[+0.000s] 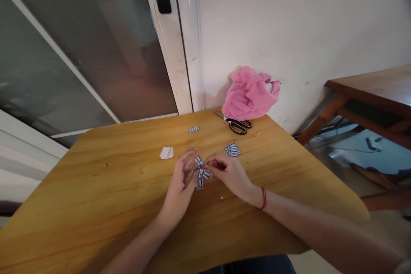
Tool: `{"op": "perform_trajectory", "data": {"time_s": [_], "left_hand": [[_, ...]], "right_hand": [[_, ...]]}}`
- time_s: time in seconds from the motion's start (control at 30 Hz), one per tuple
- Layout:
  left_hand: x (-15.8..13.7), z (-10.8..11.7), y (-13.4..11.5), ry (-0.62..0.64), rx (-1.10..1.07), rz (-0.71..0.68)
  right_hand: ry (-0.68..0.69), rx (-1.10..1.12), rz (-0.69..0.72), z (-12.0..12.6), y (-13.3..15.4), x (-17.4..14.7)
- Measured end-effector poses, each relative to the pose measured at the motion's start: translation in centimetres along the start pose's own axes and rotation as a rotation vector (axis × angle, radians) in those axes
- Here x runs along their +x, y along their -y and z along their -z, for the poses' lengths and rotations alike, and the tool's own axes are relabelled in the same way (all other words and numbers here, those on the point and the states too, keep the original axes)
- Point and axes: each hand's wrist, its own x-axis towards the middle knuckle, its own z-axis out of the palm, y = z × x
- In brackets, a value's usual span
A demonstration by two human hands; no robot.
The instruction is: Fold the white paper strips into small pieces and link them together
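My left hand (183, 173) and my right hand (229, 174) meet over the middle of the wooden table (128, 205). Their fingertips pinch a small blue-and-white label piece (199, 165), partly hidden by the fingers. Fanned out just below are several more blue-bordered label pieces (199, 181); whether they lie on the table or hang from the fingers I cannot tell. A loose pile of similar labels (233, 150) sits beyond my right hand. Beyond my left hand is a small stack of plain white paper pieces (166, 153).
One label strip (194, 129) lies toward the back. Black-handled scissors (238, 126) rest partly under a pink cloth (250, 96) by the wall. A small yellow bit (104, 165) is on the left. A glazed door (128, 51) borders the far edge; another wooden table (369, 90) stands right.
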Motion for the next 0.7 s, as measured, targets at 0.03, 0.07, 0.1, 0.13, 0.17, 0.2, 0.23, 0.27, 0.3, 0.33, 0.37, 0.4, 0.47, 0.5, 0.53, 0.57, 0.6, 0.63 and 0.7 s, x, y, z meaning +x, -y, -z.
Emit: {"op": "perform_trajectory", "data": {"time_s": [0.03,0.07,0.1,0.13,0.17,0.2,0.23,0.27,0.3,0.33,0.37,0.4,0.47,0.5,0.53,0.57,0.6,0.63,0.7], "left_hand": [[0.2,0.4,0.1,-0.009,0.081,-0.016],[0.4,0.8,0.1,-0.022,0.172,-0.043],[0.6,1.1,0.1,-0.033,0.257,-0.075],[0.8,1.4,0.1,-0.036,0.329,-0.109],[0.9,1.6,0.0,-0.033,0.379,-0.139],[0.9,1.7,-0.1,-0.017,0.408,-0.158],[0.9,1.8,-0.2,0.006,0.418,-0.166],[0.9,1.7,-0.3,0.026,0.415,-0.162],[0.8,1.7,-0.3,0.042,0.404,-0.152],[0.8,1.6,-0.4,0.050,0.388,-0.140],[0.8,1.6,-0.4,0.051,0.367,-0.123],[0.8,1.5,-0.3,0.050,0.341,-0.103],[0.8,1.4,-0.3,0.045,0.272,-0.058],[0.8,1.4,-0.2,0.047,0.234,-0.035],[0.9,1.4,-0.2,0.051,0.198,-0.012],[0.9,1.4,-0.1,0.056,0.172,0.005],[0.9,1.4,-0.1,0.060,0.160,0.016],[0.9,1.4,0.0,0.062,0.163,0.017],[1.0,1.4,0.1,0.057,0.199,0.001]], "right_hand": [[-0.018,-0.035,0.021,0.3,-0.2,0.2],[-0.028,-0.061,0.035,0.5,-0.3,0.4],[-0.034,-0.078,0.045,0.6,-0.4,0.6],[-0.036,-0.090,0.053,0.7,-0.4,0.7],[-0.035,-0.102,0.065,0.7,-0.4,0.7],[-0.030,-0.114,0.080,0.7,-0.4,0.7],[-0.026,-0.124,0.095,0.6,-0.3,0.7],[-0.020,-0.127,0.107,0.5,-0.3,0.6],[-0.011,-0.121,0.113,0.5,-0.2,0.5],[0.000,-0.105,0.110,0.4,-0.1,0.5],[0.010,-0.079,0.097,0.4,0.0,0.4],[0.020,-0.045,0.078,0.4,0.0,0.4],[0.046,0.030,0.031,0.4,0.0,0.5],[0.054,0.066,0.005,0.3,0.0,0.5],[0.059,0.098,-0.020,0.2,0.0,0.5],[0.062,0.124,-0.042,0.1,0.0,0.5],[0.066,0.143,-0.055,-0.1,0.0,0.4],[0.075,0.153,-0.060,-0.2,-0.1,0.4],[0.111,0.136,-0.046,0.0,-0.1,0.6]]}}
